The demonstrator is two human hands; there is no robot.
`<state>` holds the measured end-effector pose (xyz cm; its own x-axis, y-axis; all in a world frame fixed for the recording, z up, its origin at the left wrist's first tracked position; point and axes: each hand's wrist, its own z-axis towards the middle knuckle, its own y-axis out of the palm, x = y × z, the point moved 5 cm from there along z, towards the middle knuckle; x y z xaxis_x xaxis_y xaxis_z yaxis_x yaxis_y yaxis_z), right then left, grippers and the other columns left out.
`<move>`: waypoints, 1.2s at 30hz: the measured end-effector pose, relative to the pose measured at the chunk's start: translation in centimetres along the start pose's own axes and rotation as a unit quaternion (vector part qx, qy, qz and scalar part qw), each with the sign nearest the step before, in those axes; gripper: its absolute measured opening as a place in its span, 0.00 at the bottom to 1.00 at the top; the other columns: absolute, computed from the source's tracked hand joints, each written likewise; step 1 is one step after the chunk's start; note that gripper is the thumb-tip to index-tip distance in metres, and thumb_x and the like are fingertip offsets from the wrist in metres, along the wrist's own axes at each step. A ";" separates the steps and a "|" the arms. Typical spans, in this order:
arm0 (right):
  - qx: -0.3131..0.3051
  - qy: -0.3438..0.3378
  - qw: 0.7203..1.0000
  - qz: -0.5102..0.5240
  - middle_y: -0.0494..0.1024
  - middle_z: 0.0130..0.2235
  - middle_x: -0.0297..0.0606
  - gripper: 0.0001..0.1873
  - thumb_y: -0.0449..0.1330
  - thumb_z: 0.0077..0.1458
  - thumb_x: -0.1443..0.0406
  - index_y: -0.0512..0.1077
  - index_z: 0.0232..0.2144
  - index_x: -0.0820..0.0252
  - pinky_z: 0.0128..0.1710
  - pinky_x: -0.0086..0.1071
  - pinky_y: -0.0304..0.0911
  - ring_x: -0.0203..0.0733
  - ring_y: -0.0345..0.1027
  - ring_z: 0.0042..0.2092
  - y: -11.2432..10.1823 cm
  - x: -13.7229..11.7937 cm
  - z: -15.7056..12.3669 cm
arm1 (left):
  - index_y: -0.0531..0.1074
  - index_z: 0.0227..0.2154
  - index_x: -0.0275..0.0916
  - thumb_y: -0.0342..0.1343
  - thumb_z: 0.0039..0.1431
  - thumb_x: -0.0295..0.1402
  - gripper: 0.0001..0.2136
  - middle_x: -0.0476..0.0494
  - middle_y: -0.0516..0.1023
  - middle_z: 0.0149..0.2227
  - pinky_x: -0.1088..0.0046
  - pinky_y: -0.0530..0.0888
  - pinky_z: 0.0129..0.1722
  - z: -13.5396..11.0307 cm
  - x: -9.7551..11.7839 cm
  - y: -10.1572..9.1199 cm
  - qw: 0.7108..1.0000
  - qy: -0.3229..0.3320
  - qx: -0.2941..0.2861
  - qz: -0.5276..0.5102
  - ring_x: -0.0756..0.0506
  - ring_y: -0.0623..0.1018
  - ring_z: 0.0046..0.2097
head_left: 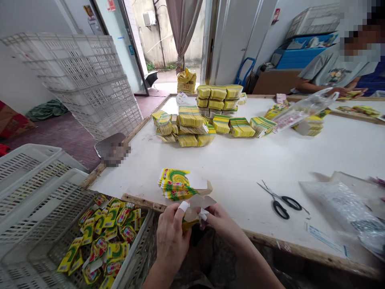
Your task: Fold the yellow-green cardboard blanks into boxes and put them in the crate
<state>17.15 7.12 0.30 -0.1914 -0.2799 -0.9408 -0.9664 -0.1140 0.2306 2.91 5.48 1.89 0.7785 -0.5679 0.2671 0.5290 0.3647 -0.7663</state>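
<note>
Left hand (172,233) was pinching the left side of a part-folded carton (195,202), fingers curled; right hand (217,218) pinched its right side. Carton sat at the table's (234,172) near wooden edge. Flat-carton stack (177,182) lay just beyond, filled crate (134,245) below left. Bare tabletop ran rightward to the scissors (276,196), open room there.

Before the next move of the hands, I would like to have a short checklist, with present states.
1. Left hand holding the carton: ok.
2. Right hand gripping it: cannot tell; at its edge, grip partly hidden.
3. Carton closed: not ok; a grey flap sticks out.
4. Carton stack nearby: ok, just beyond the hands.
5. Scissors apart from hands: ok, lying to the right.
</note>
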 end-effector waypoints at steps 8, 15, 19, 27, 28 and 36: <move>0.055 0.005 0.996 0.064 0.75 0.26 0.34 0.17 0.68 0.43 0.53 0.74 0.26 0.62 0.28 0.30 0.65 0.33 0.64 0.24 0.1 0.4 0.1 | 0.64 0.48 0.38 0.53 0.55 0.21 0.17 0.37 0.74 0.43 0.63 0.69 0.42 1.8 0.5 -0.6 0.996 0.065 0.018 0.056 0.40 0.75 0.44; 0.074 0.036 0.988 0.133 0.76 0.23 0.34 0.19 0.71 0.40 0.53 0.75 0.26 0.63 0.28 0.30 0.67 0.35 0.67 0.24 -0.1 1.4 -0.1 | 0.64 0.47 0.38 0.54 0.53 0.20 0.18 0.38 0.74 0.42 0.63 0.69 0.41 2.0 0.3 -0.7 0.995 0.053 0.022 0.078 0.40 0.75 0.43; 0.071 0.026 0.988 0.135 0.78 0.25 0.33 0.12 0.71 0.38 0.61 0.76 0.26 0.62 0.29 0.30 0.67 0.36 0.68 0.25 -0.3 0.7 0.0 | 0.64 0.49 0.40 0.53 0.53 0.19 0.20 0.40 0.74 0.42 0.64 0.68 0.43 1.8 0.5 -0.7 0.996 0.064 0.014 0.067 0.41 0.74 0.43; 0.058 0.093 0.955 0.275 0.74 0.19 0.30 0.09 0.68 0.35 0.65 0.71 0.20 0.62 0.28 0.29 0.67 0.31 0.66 0.21 0.6 3.7 0.0 | 0.63 0.49 0.36 0.54 0.51 0.17 0.22 0.38 0.73 0.43 0.63 0.69 0.42 1.7 0.7 -1.0 0.996 0.056 0.044 0.046 0.40 0.74 0.43; 0.051 0.100 0.951 0.288 0.74 0.19 0.30 0.09 0.67 0.36 0.66 0.71 0.22 0.62 0.28 0.30 0.68 0.31 0.66 0.21 0.9 4.2 -0.1 | 0.63 0.50 0.36 0.53 0.50 0.16 0.23 0.37 0.73 0.43 0.62 0.70 0.42 1.7 0.7 -1.1 0.997 0.051 0.049 0.041 0.40 0.74 0.43; 0.036 0.033 0.949 0.313 0.73 0.24 0.29 0.21 0.75 0.33 0.58 0.71 0.27 0.59 0.32 0.29 0.65 0.34 0.66 0.27 0.8 3.4 -0.4 | 0.58 0.56 0.35 0.56 0.54 0.24 0.26 0.33 0.71 0.46 0.60 0.74 0.41 1.3 -0.4 -0.2 0.999 0.007 0.033 -0.020 0.37 0.73 0.46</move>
<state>15.74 5.67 -2.64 -0.7221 -0.3300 -0.6080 -0.6773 0.1589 0.7183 2.97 6.58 2.70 0.7520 -0.5929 0.2881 0.5811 0.3899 -0.7143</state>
